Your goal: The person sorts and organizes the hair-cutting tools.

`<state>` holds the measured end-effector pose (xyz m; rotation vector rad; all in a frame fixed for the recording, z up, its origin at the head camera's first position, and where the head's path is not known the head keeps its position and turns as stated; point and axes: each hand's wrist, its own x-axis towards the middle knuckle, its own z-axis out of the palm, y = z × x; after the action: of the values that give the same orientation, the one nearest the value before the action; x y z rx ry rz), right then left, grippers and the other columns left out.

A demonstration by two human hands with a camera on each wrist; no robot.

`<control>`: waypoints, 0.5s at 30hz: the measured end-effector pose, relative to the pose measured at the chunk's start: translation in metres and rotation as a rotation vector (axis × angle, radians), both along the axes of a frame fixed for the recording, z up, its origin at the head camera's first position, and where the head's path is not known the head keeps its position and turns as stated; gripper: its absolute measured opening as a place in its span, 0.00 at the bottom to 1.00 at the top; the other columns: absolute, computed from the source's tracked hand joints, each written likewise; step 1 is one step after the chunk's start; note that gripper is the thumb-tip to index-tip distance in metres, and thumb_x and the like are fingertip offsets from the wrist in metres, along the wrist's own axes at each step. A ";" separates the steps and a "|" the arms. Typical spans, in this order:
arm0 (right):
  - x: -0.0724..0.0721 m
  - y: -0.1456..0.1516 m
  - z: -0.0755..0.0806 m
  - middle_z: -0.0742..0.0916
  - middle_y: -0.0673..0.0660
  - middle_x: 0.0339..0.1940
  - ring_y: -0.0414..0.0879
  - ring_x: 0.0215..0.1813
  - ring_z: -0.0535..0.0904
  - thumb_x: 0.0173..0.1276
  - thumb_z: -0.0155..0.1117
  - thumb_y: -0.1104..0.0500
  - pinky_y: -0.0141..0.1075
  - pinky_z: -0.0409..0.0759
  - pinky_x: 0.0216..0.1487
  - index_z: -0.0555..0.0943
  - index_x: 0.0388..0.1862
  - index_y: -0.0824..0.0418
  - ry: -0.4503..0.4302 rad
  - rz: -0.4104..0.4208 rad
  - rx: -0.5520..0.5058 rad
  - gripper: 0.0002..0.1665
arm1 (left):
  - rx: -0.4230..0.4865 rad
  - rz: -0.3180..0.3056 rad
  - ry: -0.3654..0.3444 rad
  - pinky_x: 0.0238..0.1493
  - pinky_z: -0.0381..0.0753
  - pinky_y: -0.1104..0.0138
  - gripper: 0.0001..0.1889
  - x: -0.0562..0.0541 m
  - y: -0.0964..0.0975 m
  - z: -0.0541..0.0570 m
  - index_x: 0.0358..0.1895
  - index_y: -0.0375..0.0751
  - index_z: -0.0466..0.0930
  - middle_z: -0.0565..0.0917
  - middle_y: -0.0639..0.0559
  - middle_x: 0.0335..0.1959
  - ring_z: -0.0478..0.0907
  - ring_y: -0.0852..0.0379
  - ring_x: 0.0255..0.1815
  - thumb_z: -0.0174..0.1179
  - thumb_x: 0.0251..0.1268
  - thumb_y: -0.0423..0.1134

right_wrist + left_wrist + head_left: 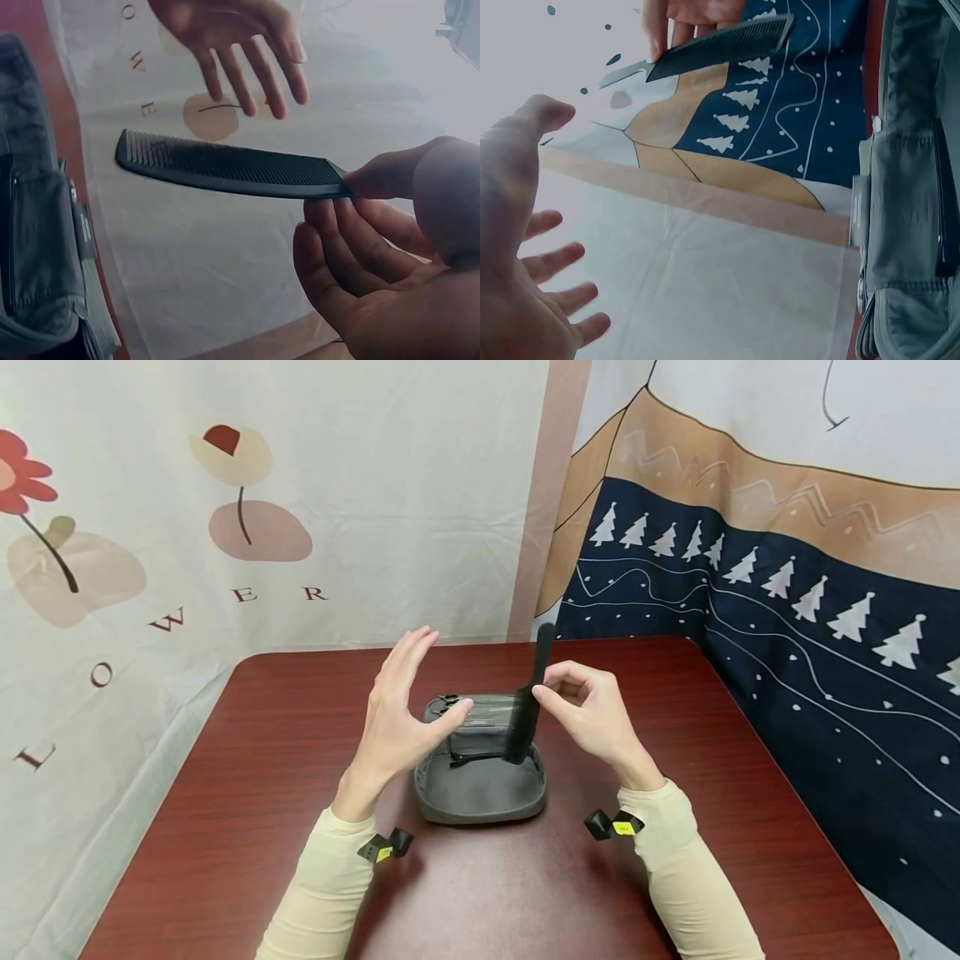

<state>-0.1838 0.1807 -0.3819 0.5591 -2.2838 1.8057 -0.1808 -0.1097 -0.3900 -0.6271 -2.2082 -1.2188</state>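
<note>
A black comb (527, 720) is held up above the grey zip case (480, 793), its handle pointing upward in the head view. My right hand (592, 706) pinches it between thumb and fingers where the handle meets the teeth, as the right wrist view of the comb (232, 166) shows. My left hand (397, 718) is raised left of the case, fingers extended and thumb spread, holding nothing. The case lies opened on the table; a dark, slender item (946, 199) shows inside it in the left wrist view.
The dark red table (300, 777) carries the case near its middle. Behind it hangs a pale curtain with flower prints (420, 510); at the right hangs a navy cloth with white trees (825, 677).
</note>
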 end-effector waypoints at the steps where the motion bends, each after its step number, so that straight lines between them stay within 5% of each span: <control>1: 0.000 0.000 0.000 0.93 0.57 0.40 0.40 0.38 0.87 0.77 0.75 0.67 0.27 0.89 0.47 0.90 0.48 0.66 0.010 0.006 0.017 0.05 | -0.015 -0.002 0.029 0.89 0.61 0.34 0.48 -0.001 0.000 -0.001 0.87 0.52 0.71 0.72 0.50 0.89 0.61 0.44 0.94 0.81 0.62 0.48; 5: 0.000 0.001 -0.003 0.93 0.61 0.41 0.40 0.39 0.88 0.77 0.75 0.66 0.27 0.89 0.46 0.90 0.48 0.64 0.059 0.018 0.114 0.04 | -0.086 -0.015 0.139 0.90 0.60 0.35 0.47 -0.004 -0.001 -0.003 0.86 0.45 0.71 0.73 0.44 0.87 0.61 0.39 0.94 0.80 0.63 0.46; 15: 0.000 0.001 -0.004 0.94 0.52 0.38 0.42 0.39 0.90 0.76 0.75 0.67 0.32 0.88 0.43 0.91 0.45 0.58 0.223 0.015 0.396 0.05 | -0.244 -0.003 0.385 0.85 0.70 0.36 0.37 -0.010 -0.001 -0.003 0.79 0.37 0.78 0.80 0.33 0.79 0.70 0.30 0.87 0.77 0.66 0.37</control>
<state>-0.1839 0.1819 -0.3855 0.7941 -2.4865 1.2225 -0.1904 -0.1103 -0.3935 -0.8807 -2.0363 -0.7560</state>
